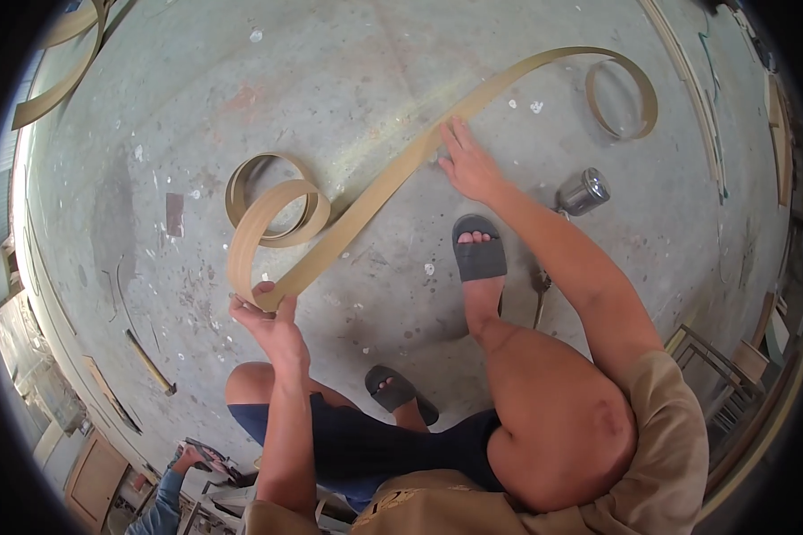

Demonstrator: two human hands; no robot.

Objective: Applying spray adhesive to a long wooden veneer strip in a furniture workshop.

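Observation:
A long tan strip of edge banding (366, 209) runs diagonally over the concrete floor. It coils into loops at its left end and curls round at the far right. Near the left coil, my left hand (277, 328) is closed on the strip, which passes between thumb and fingers. My right hand (469, 168) rests against the strip's edge farther along, its fingers stretched out and apart. Whether the right palm touches the floor is unclear. Beside my right forearm sits a spray gun with a metal cup (583, 192), its lower part partly hidden by my leg.
A hammer (152, 363) lies at the left. Another curled strip (58, 98) shows at the far left corner. Long thin boards (687, 80) line the right side. At lower left, another person's hand (187, 458) is by a tool. My sandalled feet (480, 251) stand near the strip.

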